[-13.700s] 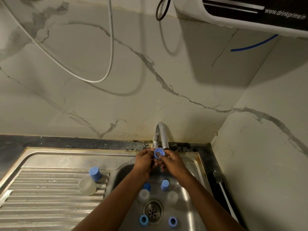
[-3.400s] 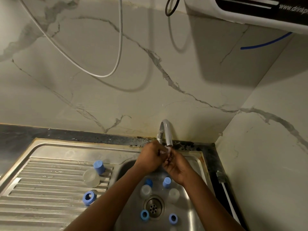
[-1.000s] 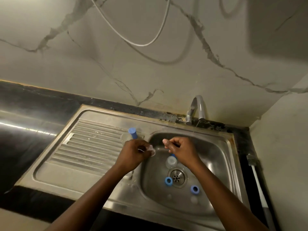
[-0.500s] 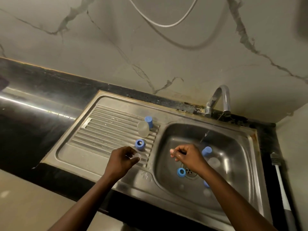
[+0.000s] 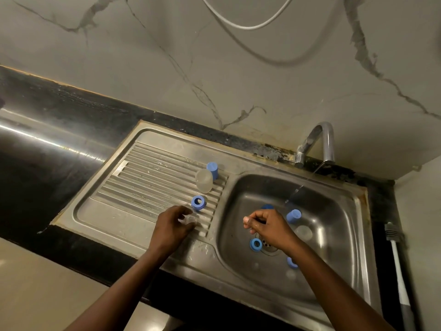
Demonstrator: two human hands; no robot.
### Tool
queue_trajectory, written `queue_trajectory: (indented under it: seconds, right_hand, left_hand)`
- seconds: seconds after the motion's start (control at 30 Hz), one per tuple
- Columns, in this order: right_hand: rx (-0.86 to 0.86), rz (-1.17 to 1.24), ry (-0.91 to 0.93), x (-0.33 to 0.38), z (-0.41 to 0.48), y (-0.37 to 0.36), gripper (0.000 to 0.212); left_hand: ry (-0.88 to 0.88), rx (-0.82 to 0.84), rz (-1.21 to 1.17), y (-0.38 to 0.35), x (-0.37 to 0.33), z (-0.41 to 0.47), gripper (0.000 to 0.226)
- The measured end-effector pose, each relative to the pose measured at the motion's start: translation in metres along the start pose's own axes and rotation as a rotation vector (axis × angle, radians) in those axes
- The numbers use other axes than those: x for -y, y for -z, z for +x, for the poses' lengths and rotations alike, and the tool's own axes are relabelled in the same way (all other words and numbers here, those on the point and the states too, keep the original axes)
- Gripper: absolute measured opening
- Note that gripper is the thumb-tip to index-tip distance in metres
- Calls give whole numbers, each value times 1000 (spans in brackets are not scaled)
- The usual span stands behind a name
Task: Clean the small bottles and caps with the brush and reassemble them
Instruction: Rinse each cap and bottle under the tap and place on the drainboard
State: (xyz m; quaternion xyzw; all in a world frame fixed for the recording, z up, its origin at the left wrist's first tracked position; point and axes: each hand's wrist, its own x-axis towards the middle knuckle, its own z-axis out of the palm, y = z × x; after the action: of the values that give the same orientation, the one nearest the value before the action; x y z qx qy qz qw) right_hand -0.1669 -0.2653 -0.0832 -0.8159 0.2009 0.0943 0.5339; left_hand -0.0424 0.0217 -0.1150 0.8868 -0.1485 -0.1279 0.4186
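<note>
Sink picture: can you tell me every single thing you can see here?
sink: one, steel, set in the black counter, ribbed draining board on its left
tap: one, silver, behind the basin, water running
tall blue cap: one, blue, upright on the draining board
clear bottle: one, clear, beside that cap
blue ring: one, blue, on the draining board
basin caps: two, blue, one upright, one mostly hidden
basin rings: two, blue, by the drain, one half hidden
basin bottle: one, clear, in the basin
brush: one, white handle, on the counter right of the sink
cable: one, white, on the wall
left hand: one, pinches a small clear piece over the draining board
right hand: one, fingers curled, over the basin
</note>
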Motion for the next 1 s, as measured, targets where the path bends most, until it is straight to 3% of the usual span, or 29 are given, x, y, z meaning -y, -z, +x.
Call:
queue_trajectory:
  seconds: [0.1,0.27,0.57,0.73,0.87,1.0]
  right_hand:
    - [1,-10,-11,-5,3,3,18]
    - [-38,-37,-5,-9,14,15,17]
    - [-275,-173,-217,-67,45,56,9]
    - [-228,-187,-302,-91,67,53,34]
    - [-96,-157,-365,-94,94,43,53]
    - [-27,-255,-421,-97,126,29,58]
  left_hand:
    - [-78,-34,-26,3,-9,2,37]
    - [-217,-33,-33,-1,-48,15,24]
    - [-305,163,-17,-57,-97,41,13]
    - [-311,234,25,-84,-104,47,15]
    - [-310,267,53,-94,-104,50,15]
    - [-292,259,46,-95,-105,46,15]
